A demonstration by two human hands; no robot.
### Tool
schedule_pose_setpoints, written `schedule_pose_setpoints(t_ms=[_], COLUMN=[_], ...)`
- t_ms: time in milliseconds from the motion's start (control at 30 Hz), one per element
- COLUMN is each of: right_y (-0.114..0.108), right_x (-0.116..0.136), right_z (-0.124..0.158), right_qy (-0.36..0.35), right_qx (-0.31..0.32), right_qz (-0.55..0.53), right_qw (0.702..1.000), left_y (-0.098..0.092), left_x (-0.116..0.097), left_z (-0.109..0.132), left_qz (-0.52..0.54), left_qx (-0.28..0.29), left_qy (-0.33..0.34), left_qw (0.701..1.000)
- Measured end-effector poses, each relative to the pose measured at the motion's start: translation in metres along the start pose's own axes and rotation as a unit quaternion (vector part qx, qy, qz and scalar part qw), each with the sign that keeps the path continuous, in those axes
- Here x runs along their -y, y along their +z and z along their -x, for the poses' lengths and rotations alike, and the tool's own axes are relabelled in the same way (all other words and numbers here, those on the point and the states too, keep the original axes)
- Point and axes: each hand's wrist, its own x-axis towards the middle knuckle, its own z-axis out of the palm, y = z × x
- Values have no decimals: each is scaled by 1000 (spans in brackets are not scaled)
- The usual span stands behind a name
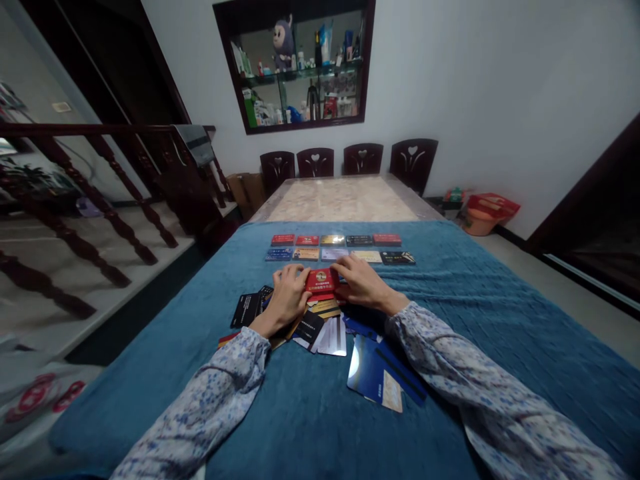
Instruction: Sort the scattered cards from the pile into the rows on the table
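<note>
Dk railing (95, 129) far L; wall niche (305, 126). L hand (289, 297), fingers nearly together, grips L edge of red card (321, 283) by loose cards (333, 338) on surface (340, 200) w/ blue cloth (250, 413); R hand (361, 283), fingers likewise, R edge. Orange bucket (477, 225), far R.

Two long sleeves in a matching print: the left sleeve (200, 400) fills the lower left of centre, the right sleeve (465, 373) the lower right. The cloth is whitish to pale grey, scattered with small blue blotches (perhaps floral, though the shapes are too small to be sure). Both look loose and soft, full along the forearm, with creases and shadowed folds, and narrow towards the wrist. Beyond them, near the middle of the frame, the left hand (286, 297) and right hand (363, 283) are bare.
</note>
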Motion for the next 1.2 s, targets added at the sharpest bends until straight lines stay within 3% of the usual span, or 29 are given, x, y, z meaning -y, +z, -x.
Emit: schedule_pose_setpoints(t_ms=[233, 433, 867, 1200], right_y=[-1, -11, -28, -17], right_x=[1, 1, -4, -36], right_z=[-1, -10, -60, -101], right_qy=[10, 3, 38, 38], right_qx=[20, 61, 135, 134], right_qz=[-3, 9, 43, 37], right_qw=[1000, 998, 989, 990], left_y=[-9, -16, -29, -23], left_x=[2, 8, 33, 62], left_z=[-9, -20, -64, -105], left_qz=[-1, -26, -51, -67], left_qx=[56, 71, 133, 147], left_qy=[17, 28, 20, 33], left_qw=[998, 997, 990, 986])
